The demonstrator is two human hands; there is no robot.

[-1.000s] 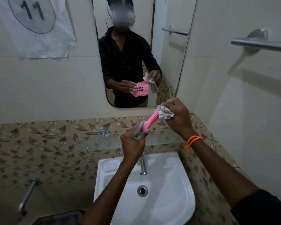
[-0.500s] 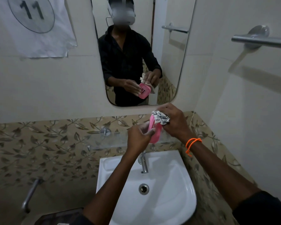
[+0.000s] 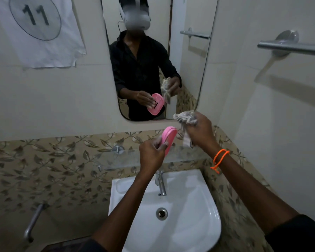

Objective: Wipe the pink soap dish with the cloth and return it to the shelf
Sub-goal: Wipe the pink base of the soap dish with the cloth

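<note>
White ceramic basin [image 3: 204,222] sits below you at six o'clock, with the glass shelf [image 3: 187,154] above its tap and clear for the return. Your right hand [image 3: 198,130] has come off the dish since half a second ago: its fingers are closed around the bunched grey cloth [image 3: 185,117], now just beside the rim at three o'clock, seemingly apart from it. Your left hand [image 3: 151,155] pinches the pink soap dish [image 3: 168,138] by its lower edge, tilted nearly on end above the shelf. The wiping looks about done; setting it down comes next.
</note>
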